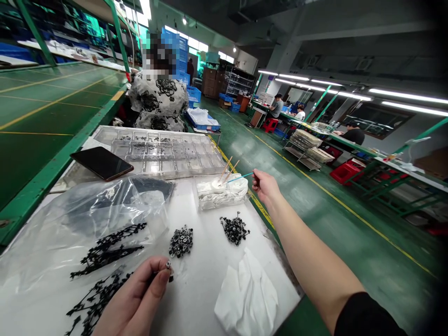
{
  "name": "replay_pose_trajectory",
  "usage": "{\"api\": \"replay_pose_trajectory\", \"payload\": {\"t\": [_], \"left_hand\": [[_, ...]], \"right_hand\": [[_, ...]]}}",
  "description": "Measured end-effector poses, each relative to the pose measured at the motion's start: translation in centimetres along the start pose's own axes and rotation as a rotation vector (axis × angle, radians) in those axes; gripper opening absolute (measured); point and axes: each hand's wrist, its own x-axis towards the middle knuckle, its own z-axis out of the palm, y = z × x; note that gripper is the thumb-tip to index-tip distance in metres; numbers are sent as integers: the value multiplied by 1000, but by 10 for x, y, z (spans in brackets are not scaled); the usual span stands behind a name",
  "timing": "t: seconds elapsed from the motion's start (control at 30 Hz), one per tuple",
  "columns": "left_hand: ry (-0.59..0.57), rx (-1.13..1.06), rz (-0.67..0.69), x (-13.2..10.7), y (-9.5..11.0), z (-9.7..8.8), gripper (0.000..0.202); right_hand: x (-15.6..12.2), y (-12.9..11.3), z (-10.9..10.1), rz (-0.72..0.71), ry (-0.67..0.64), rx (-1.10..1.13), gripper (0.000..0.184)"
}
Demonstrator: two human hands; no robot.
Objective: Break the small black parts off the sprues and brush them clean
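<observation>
While your right hand (266, 185) pinches a thin blue swab (241, 178) at right, your left hand (135, 298) grips a small black part (169, 266) at bottom centre.

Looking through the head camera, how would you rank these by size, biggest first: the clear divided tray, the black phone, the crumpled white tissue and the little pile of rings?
1. The clear divided tray
2. The black phone and the crumpled white tissue look about alike; the tissue sits nearer the camera, so I can't rank them.
3. The pile of small black-and-silver rings
</observation>
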Motion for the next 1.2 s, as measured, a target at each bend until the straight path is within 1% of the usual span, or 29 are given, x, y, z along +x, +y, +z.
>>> {"api": "replay_pose_trajectory", "payload": {"t": [0.1, 0.27, 0.37, 0.43, 0.53, 0.6, 0.67, 0.73, 0.8, 0.87, 0.97, 1.1, 1.2], "left_hand": [[-115, -6, -53, -1, -1, -2, 50], [-147, -30, -38, -3, 3, -3, 48], [-142, -30, -25, -3, 5, -2, 47], [-128, -16, -3, -4, 8, -1, 46], [-76, 13, 32, -8, 19, -1, 41], [-67, 7, 70, -12, 30, -2, 36], [-83, -5, 140, -17, 42, -3, 32], [-47, -18, 134, -21, 51, -4, 28], [-26, -35, 107, -23, 57, -4, 25], [-21, -46, 99, -25, 60, -4, 23], [-28, -36, 124, -23, 58, -6, 22], [-62, -3, 166, -18, 54, -8, 23], [-34, 8, 168, -17, 54, -7, 23]], "right_hand": [[-10, -5, 1, -101, -23, 30, 20], [-19, -11, 5, -211, -38, 40, 33], [-26, -24, 3, -269, -32, 60, 38], [-40, -37, 1, -310, -39, 93, 39], [-79, -46, 0, -343, -95, 168, 39], [-111, -41, 3, -332, -176, 267, 34], [-141, -29, 7, -291, -250, 360, 27], [-164, -14, 11, -251, -273, 416, 21], [-177, 1, 15, -228, -270, 443, 21], [-183, 13, 18, -213, -264, 455, 24], [-185, 25, 20, -182, -280, 438, 27], [-187, 31, 21, -201, -332, 376, 24], [-189, 32, 20, -211, -336, 341, 23]]}}
